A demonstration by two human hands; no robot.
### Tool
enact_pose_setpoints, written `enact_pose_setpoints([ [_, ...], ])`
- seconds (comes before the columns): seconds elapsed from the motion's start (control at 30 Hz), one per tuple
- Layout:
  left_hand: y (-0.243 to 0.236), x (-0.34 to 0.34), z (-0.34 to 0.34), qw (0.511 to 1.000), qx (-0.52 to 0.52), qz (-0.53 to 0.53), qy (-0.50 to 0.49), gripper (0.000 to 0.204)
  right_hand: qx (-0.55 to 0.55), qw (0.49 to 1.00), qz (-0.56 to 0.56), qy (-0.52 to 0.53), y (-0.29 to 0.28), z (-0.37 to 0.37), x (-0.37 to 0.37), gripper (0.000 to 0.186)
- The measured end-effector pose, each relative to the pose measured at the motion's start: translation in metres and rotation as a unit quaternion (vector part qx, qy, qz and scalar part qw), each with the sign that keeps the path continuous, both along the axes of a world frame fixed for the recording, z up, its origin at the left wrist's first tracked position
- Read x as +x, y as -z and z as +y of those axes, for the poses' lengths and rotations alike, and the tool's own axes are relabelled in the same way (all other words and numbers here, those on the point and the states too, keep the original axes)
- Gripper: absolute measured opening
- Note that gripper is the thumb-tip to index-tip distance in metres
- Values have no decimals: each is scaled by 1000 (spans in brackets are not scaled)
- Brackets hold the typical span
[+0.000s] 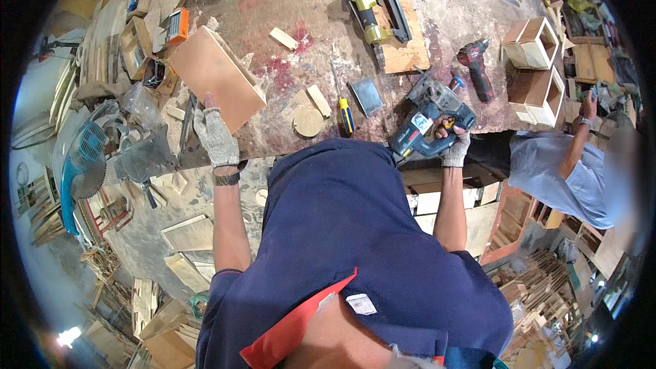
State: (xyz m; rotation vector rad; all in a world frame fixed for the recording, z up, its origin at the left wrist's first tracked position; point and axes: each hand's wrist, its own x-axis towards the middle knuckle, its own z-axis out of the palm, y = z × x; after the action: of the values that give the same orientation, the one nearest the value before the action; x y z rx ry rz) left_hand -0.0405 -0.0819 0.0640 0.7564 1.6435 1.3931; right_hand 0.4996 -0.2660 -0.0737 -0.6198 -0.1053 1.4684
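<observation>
My gloved left hand (pixel 213 135) grips the near corner of a peach-colored wooden board (pixel 213 75) that sits tilted at the left of the workbench (pixel 266 0). My gloved right hand (pixel 451 143) is closed on the handle of a dark blue and black jigsaw (pixel 424 119) near the bench's front edge. Just left of the jigsaw are a small metal plate (pixel 365 98), a yellow-handled screwdriver (pixel 345 115), a small wood block (pixel 319 100) and a round wooden disc (pixel 307 121).
A nail gun (pixel 369 10), cordless drill (pixel 476 68) and open wooden boxes (pixel 533 96) occupy the right. A mitre saw (pixel 82 171) and orange box (pixel 176 26) are left. A co-worker (pixel 560 174) stands at the right. Scrap wood (pixel 533 287) is piled below.
</observation>
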Motion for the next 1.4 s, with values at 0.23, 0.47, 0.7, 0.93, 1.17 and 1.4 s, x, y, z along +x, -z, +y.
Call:
enact_pose_setpoints([
  [0.23,55,-22,-3,942,-43,-326,61,59,-239,960,-22,141,47,-4,-8,30],
  [0.47,62,10,-1,992,-64,-35,103,27,-393,689,-571,214,41,-3,-25,49],
  [0.7,45,32,-14,770,-47,558,307,40,-481,576,-650,119,10,-5,-47,63],
  [0.93,66,22,-5,724,-58,592,350,38,-446,648,-601,142,12,-7,-56,53],
  [1.17,41,9,-10,674,137,638,345,25,-455,731,-478,173,31,-19,-59,63],
  [1.4,79,2,-26,871,151,458,99,43,-505,453,-703,213,-13,-1,-76,91],
])
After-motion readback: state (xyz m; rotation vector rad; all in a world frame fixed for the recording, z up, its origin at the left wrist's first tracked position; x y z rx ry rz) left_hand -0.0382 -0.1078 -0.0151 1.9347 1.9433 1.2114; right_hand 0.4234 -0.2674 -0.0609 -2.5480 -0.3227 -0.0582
